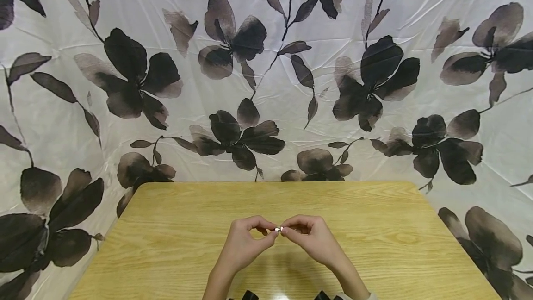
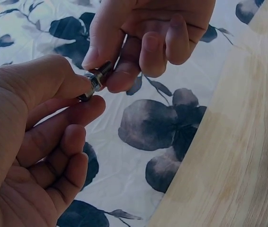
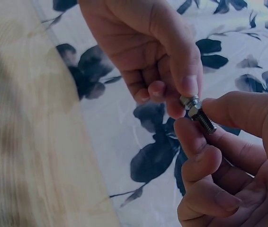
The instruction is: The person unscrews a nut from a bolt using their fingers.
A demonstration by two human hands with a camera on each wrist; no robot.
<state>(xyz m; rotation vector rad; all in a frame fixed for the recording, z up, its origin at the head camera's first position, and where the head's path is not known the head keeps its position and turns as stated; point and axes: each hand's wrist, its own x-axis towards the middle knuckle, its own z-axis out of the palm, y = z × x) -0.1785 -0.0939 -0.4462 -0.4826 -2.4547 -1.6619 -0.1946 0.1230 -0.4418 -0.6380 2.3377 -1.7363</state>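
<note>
A small metal bolt [image 3: 207, 125] with a hex nut [image 3: 195, 112] on its thread is held between both hands, above the table. My left hand [image 1: 245, 242] pinches the head end between thumb and index finger. From the other side, my right hand [image 1: 314, 240] has its thumb and index fingertips around the nut and pinches there. The threaded end sticks out toward the right palm in the right wrist view. Fingertips of both hands nearly meet and partly hide the bolt head. The other fingers of each hand are loosely curled.
Beneath the hands lies a light wood-grain table [image 1: 179, 212] with rounded far corners. A white cloth [image 1: 291, 105] with dark flowers hangs behind it and along the sides. Small black objects [image 1: 250, 295] show at the bottom edge of the head view.
</note>
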